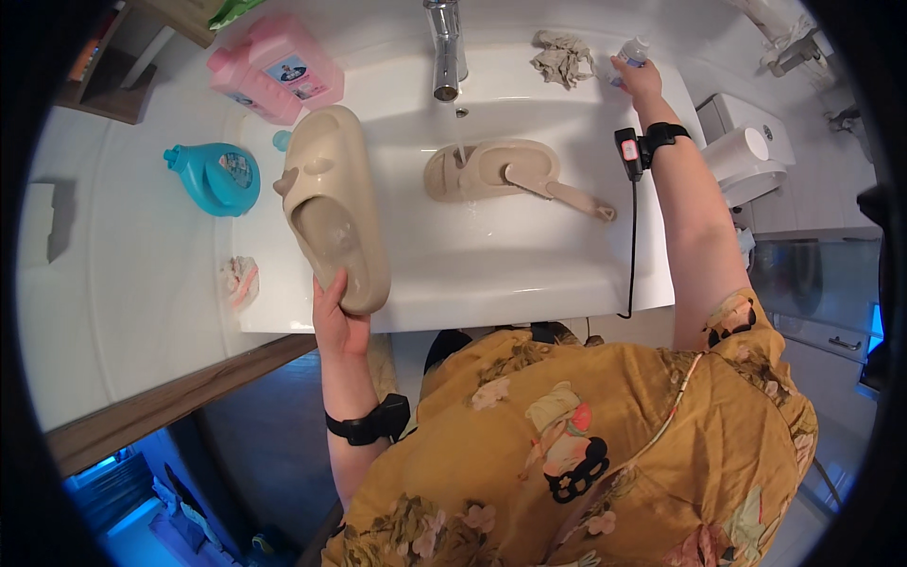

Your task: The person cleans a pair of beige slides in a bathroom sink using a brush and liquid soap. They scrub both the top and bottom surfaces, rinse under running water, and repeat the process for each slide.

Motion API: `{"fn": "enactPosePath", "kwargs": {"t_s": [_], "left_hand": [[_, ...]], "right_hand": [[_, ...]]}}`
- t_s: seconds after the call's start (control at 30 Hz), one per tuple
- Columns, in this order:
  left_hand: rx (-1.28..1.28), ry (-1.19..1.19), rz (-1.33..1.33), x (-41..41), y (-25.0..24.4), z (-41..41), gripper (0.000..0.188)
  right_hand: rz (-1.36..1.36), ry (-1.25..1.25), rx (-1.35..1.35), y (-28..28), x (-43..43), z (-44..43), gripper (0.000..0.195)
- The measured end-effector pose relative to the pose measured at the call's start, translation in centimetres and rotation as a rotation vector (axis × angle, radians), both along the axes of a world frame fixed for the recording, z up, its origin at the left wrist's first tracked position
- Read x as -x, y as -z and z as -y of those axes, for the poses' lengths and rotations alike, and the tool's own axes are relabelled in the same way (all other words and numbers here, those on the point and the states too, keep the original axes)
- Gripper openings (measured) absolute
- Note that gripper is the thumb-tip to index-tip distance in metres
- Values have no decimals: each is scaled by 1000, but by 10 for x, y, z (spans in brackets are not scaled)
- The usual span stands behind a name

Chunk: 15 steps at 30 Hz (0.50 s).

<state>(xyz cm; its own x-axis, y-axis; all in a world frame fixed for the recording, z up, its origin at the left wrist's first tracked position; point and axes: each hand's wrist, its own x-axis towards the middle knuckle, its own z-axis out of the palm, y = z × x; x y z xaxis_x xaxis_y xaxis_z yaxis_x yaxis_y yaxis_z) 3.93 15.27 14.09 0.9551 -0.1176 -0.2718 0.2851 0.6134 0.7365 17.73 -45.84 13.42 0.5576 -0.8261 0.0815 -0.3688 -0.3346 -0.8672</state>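
Observation:
My left hand (340, 315) grips a beige foam slipper (333, 163) by its heel, thumb on the footbed. The slipper is held above the left side of a white washbasin (439, 276), toe pointing away from me. At the basin's back right corner, my right hand (641, 81) has its fingers around a small clear plastic bottle (633, 53) with a label. A second beige slipper (489, 152) lies in the basin, beneath a thin stream of water. Across it rests a beige long-handled scrubbing brush (560, 191), its handle pointing to the right.
Above the basin stands a chrome faucet (446, 53). Two pink jugs (297, 64) and a teal detergent bottle (216, 177) are at the left. A crumpled grey cloth (563, 58) sits on the back rim. A black cable (633, 248) hangs from my right wrist device across the basin's right side.

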Motion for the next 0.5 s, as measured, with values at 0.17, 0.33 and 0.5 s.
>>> {"fn": "enactPosePath", "kwargs": {"t_s": [0.17, 0.33, 0.5], "left_hand": [[-46, 39, 1, -16, -11, 3, 52], [-168, -17, 92, -39, -17, 1, 52], [-265, -13, 161, -49, -17, -4, 57]], "right_hand": [[-45, 0, -85, -14, 15, -10, 65], [137, -130, 144, -12, 52, -85, 61], [-914, -776, 712, 6, 136, -232, 69]]}}
